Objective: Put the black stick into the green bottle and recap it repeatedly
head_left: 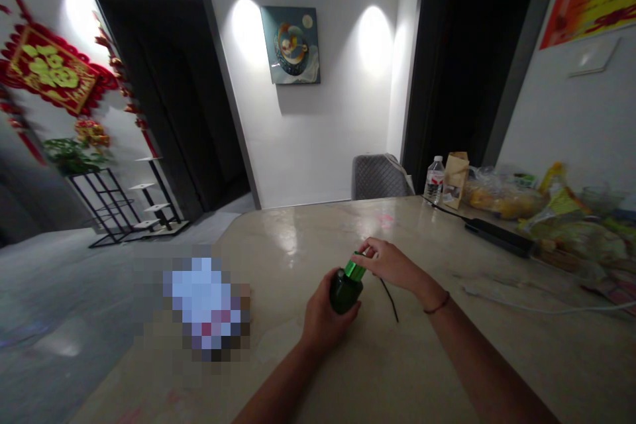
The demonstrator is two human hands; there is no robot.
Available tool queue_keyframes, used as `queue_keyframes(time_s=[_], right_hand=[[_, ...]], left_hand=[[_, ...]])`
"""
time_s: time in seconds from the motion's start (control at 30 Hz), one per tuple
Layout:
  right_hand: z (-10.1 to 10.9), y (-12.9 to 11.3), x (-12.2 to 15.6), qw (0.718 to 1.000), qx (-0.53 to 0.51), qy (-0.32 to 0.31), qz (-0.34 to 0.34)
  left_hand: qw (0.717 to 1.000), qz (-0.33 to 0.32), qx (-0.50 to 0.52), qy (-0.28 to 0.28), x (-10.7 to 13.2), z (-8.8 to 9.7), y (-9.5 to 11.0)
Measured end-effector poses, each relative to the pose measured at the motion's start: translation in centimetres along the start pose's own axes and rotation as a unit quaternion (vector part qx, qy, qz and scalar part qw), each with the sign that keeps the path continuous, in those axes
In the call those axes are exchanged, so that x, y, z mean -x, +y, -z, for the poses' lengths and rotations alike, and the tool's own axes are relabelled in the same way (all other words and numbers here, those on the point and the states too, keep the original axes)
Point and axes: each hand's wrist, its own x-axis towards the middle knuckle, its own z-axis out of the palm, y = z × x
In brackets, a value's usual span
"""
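A dark green bottle (344,293) is tilted above the table, wrapped by the fingers of my left hand (325,318). On its neck sits a shiny bright green cap (354,269). My right hand (385,260) has its fingers closed around the top of that cap. The cap and the bottle touch; whether they are screwed together I cannot tell. A thin dark cord (390,301) lies on the table just right of the bottle, partly hidden behind my right hand.
The beige table (278,252) carries a water bottle (434,180), a paper bag (454,179), bagged food (504,195) and a black box-like device (499,237) at the right. A white cable (546,310) crosses the right side. A blurred-out item (203,301) is at the left edge. Behind stands a grey chair (377,177).
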Motion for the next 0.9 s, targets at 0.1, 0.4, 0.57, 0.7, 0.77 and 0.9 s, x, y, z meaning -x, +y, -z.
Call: queue_keyframes(time_s=[0.1,0.4,0.57,0.7,0.77,0.9], right_hand=[[0.4,0.1,0.0,1.0,-0.014,-0.019,0.012],[0.6,0.7,0.0,0.998,-0.013,-0.04,0.05],[0.4,-0.5,0.4,0.993,0.112,0.023,-0.008],[-0.1,-1.8,0.8,0.969,0.22,0.073,-0.08],[-0.5,-2.2,0.9,0.965,0.238,0.071,-0.078],[-0.9,-2.1,1.0,0.97,0.228,0.065,-0.052]], left_hand=[[1.0,0.004,-0.005,-0.001,0.0,0.0,0.0],[1.0,0.01,-0.012,-0.002,0.0,0.0,0.2],[1.0,-0.011,-0.008,0.001,0.0,0.0,0.0],[1.0,-0.016,-0.016,0.0,0.0,-0.1,-0.3],[1.0,-0.014,-0.021,-0.002,0.0,-0.1,-0.3],[1.0,-0.001,-0.021,-0.011,0.0,-0.1,-0.3]])
